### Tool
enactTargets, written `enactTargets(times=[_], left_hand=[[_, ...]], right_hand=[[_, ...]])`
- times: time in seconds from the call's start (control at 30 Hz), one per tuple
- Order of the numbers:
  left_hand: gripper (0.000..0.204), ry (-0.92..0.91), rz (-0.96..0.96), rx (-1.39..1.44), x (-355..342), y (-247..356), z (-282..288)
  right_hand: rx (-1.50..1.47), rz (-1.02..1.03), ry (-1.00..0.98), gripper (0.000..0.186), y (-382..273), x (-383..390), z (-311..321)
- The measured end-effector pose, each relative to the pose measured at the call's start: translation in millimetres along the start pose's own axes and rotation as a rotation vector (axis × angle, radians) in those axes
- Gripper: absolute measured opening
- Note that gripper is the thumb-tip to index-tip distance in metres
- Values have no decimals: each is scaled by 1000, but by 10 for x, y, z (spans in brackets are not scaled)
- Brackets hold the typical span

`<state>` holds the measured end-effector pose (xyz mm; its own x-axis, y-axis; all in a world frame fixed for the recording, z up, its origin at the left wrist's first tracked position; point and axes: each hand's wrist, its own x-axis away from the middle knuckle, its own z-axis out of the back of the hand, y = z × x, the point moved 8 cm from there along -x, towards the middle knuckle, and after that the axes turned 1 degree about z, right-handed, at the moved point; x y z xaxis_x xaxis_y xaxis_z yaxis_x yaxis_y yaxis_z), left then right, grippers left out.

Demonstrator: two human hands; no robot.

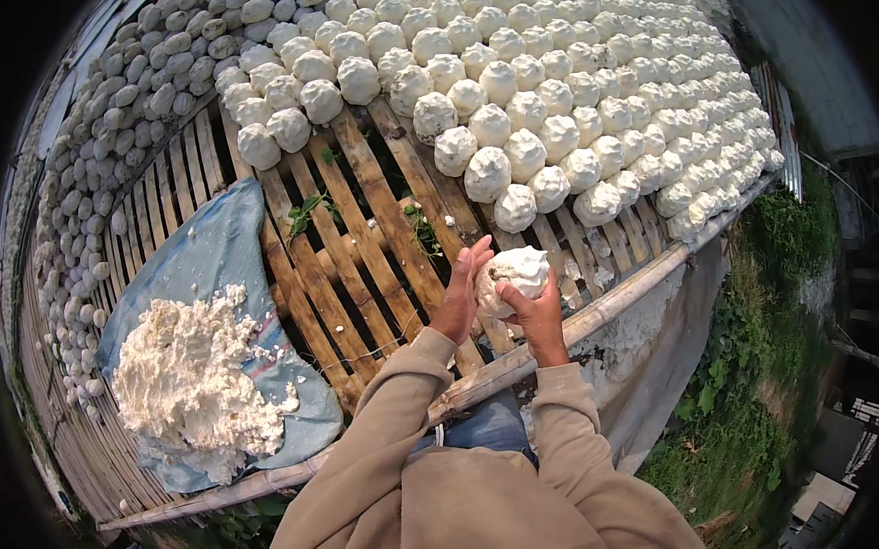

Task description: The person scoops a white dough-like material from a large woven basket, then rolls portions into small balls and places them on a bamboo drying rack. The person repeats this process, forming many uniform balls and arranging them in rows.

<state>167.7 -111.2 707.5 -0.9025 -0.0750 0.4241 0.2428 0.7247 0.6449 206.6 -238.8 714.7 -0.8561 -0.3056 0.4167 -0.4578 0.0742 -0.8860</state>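
A white, doughy ball (521, 268) with a peaked top sits in my right hand (539, 314), whose thumb presses across its near side. My left hand (463, 295) is held flat and upright at the ball's left side, fingers stretched out. Whether its palm touches the ball I cannot tell. Both hands are above the near edge of a bamboo-slat platform (354, 249). Beyond them, many similar white balls (525, 155) stand in close rows. To the left, a heap of crumbly white paste (191, 377) lies on a blue-grey cloth (223, 226).
Greyish, drier-looking balls (157, 100) cover the far left of the platform. A thick bamboo pole (610, 310) runs along its near edge. Gaps show between the slats, with green leaves (307, 214) poking through. Grassy ground (735, 408) lies below on the right.
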Motion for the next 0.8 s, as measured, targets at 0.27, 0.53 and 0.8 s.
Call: enactTargets(times=[0.27,0.53,0.8], left_hand=[[73,140,209,-204,-56,-536,172],[57,284,184,-143,738,-599,1086],[35,1119,-422,-685,2720,498,2823]], right_hand=[[545,556,745,92,-175,-988,1082],[776,329,793,102,-96,-1258,1104],[1002,619,-153,86,978,654,-2045]])
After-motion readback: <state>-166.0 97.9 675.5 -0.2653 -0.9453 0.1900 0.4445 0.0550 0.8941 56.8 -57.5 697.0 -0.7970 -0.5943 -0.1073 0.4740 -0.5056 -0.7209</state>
